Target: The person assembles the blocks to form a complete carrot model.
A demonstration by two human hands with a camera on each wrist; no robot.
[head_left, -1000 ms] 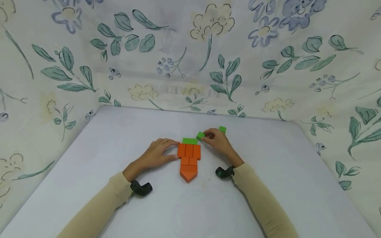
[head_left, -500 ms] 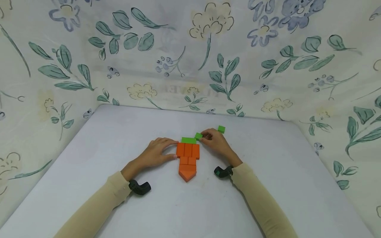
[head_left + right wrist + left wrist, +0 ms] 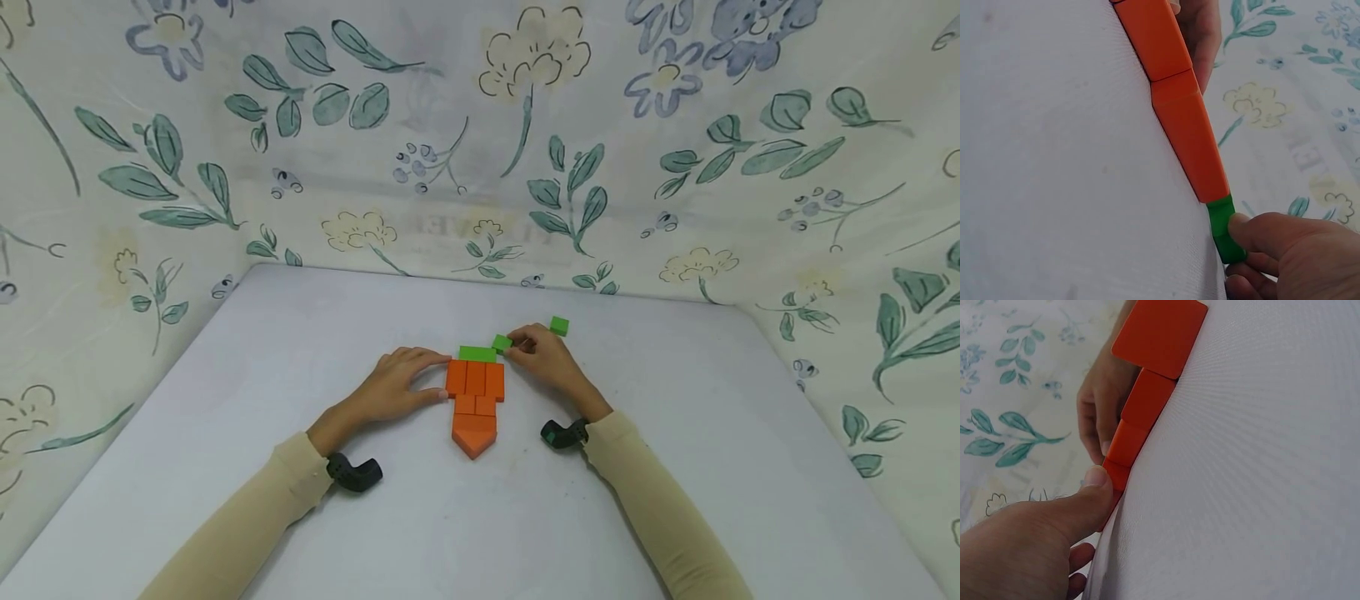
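Right hand (image 3: 546, 358) pinches a green block (image 3: 501, 342) beside the carrot (image 3: 475, 404); left hand (image 3: 397, 385), fingers straight, braces it. A careless nudge could scatter those loose pieces.

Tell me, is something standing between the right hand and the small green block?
Nothing visible does: the right hand already pinches the small green block, just beside the flat green block topping the orange carrot shape.

orange blocks (image 3: 476, 398): bright orange, plain
flat green block (image 3: 477, 353): bright green
small green block (image 3: 502, 342): bright green
far green block (image 3: 558, 326): same green
surface (image 3: 675, 467): pale grey-white, plain
backdrop cloth (image 3: 480, 142): cream, printed with teal leaves, blue and yellow flowers
sleeves (image 3: 247, 517): beige
wrist cameras (image 3: 354, 473): black
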